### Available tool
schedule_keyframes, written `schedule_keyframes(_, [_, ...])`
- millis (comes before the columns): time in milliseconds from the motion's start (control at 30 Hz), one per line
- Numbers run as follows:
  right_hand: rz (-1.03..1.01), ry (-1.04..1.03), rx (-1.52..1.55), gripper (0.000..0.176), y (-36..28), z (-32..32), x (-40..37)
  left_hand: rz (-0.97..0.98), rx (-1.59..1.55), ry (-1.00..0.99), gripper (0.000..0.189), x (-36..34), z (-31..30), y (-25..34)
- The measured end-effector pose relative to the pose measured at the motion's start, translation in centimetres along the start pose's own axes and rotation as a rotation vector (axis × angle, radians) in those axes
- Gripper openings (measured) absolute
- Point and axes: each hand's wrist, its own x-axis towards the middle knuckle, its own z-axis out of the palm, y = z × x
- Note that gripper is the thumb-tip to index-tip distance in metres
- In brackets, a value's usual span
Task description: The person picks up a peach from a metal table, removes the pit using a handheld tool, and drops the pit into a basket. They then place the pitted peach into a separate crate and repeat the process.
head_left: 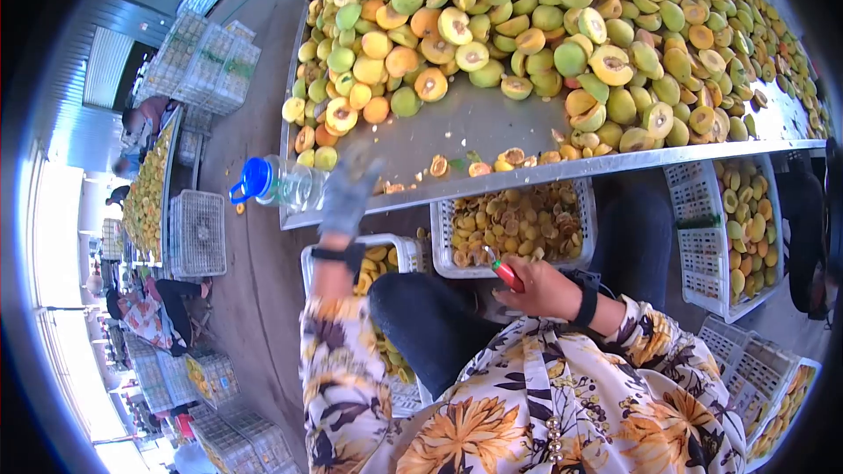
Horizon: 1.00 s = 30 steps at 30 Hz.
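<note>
Two hands in my view — left hand (349, 193), grey-gloved and blurred, is up at the edge of the metal table (492, 127), just beside a clear bottle (281, 183) with a blue cap; I cannot tell whether its fingers are curled or loose. Right hand (546, 290) is over the lap, fingers clenched round a red-handled tool (507, 274), near the white basket (441, 241) of fruit halves — fruit pile (544, 26) covers the tabletop

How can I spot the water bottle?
Find the long metal table heaped with green and orange fruit. At its near left corner, beside the gloved left hand, a clear plastic bottle lies on its side. Only it has a bright blue cap.
</note>
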Motion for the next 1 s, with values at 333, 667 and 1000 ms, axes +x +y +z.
schedule_keyframes(333, [0.090, 0.171, 0.178, 0.036, -0.2, -5.2, -3.9, -0.305, 0.523, -0.023, 0.061, 17.1, 15.8, 2.5])
schedule_keyframes(667, [0.131, 0.280, 0.944, 0.047, -0.8, -8.2, 3.5, -0.044, -0.750, -0.279, 0.028, 0.3, 8.2, 8.9])
schedule_keyframes(1000, [0.040, 0.198, 1.193, 0.046, -3.1, -3.4, 2.8, -0.368, -1.714, -0.176, 0.058, -8.9, 10.7, 11.9])
